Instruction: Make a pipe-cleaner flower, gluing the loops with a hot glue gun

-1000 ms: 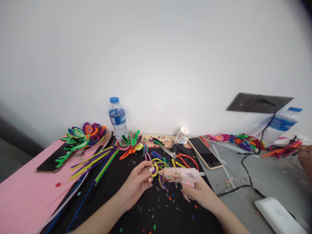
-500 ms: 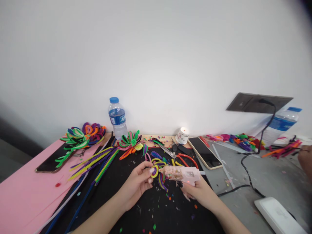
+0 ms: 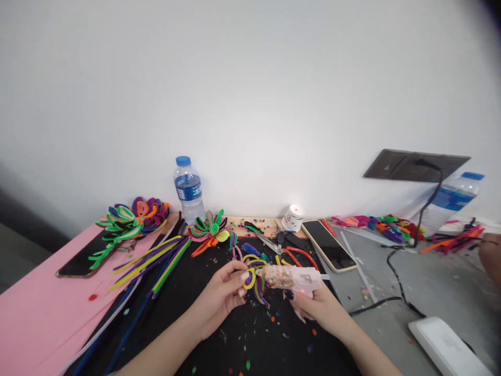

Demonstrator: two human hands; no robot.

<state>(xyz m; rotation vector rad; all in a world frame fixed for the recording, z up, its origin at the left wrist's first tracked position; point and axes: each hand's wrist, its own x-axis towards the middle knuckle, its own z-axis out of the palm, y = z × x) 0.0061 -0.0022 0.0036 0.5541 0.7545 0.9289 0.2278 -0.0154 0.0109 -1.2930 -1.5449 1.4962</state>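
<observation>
Left hand [image 3: 221,296] pinches a looped pipe-cleaner flower [image 3: 253,277] — right hand [image 3: 317,308] grips a pink glue gun [image 3: 291,278], nozzle touching it.

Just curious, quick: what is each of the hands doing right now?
Left hand: closed on a pipe-cleaner flower.
Right hand: closed on a pink glue gun.

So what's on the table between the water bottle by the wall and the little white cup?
In the head view, between the water bottle and the white cup lie a green-and-pink pipe-cleaner flower and scattered colourful scraps.
</observation>
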